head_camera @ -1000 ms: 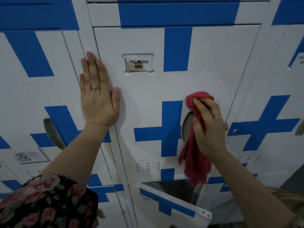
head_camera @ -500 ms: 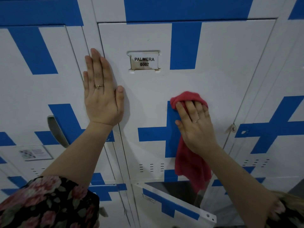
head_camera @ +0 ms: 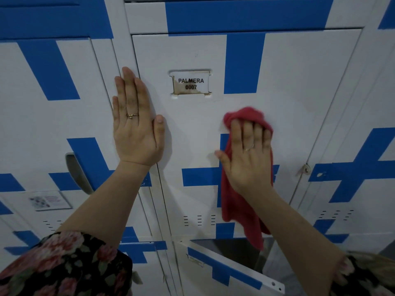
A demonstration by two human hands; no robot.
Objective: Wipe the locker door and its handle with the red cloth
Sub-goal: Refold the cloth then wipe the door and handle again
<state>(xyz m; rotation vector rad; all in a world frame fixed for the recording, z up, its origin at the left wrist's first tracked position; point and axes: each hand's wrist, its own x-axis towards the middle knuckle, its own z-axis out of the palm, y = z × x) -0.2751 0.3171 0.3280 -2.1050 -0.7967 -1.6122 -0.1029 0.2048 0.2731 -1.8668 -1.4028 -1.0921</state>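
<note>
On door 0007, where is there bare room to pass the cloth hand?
Bare: upper right of the locker door, between the blue stripe and the door's right edge, above the red cloth; also the strip between the left hand and right hand, under the name label. Crowded: mid-door, where the cloth hangs.

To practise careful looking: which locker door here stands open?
The lowest door, under the door labelled PALMERA 0007: it swings outward, baring its dark inside, while the others sit flush.
</note>
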